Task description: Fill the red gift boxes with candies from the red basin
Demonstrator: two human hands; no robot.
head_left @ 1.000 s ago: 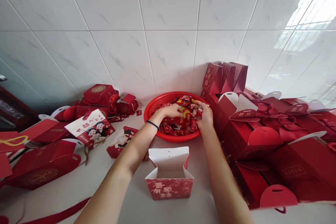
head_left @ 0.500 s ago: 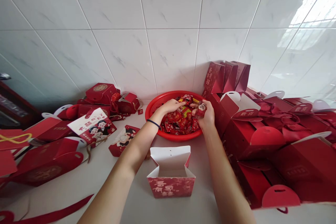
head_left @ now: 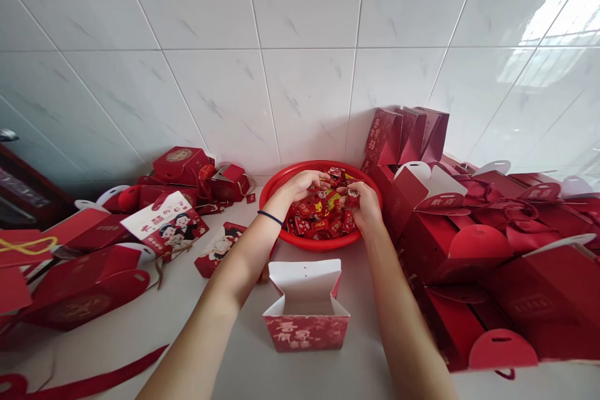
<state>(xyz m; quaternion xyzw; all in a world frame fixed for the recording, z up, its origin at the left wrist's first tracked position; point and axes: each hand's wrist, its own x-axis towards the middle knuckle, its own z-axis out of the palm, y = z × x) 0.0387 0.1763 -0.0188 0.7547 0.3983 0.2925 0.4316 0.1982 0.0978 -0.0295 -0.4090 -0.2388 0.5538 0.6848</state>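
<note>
Both hands are over a red plastic basket heaped with red and yellow wrapped candies. My left hand, a dark band at its wrist, reaches in from the left with fingers bent around something too small to make out. On the basket's right side, my right hand is closed on a red wrapped candy. In front of the basket, a red paper box stands upright with its top open and its white inside showing.
Many red gift boxes crowd the right side. Three tall open boxes stand against the tiled wall. More boxes lie on the left, with a printed box left of the open one and a red ribbon at front left.
My left hand has risen slightly off the candies. The fingers of my right hand have curled in further, and the candy it holds has turned and shifted a little left.
</note>
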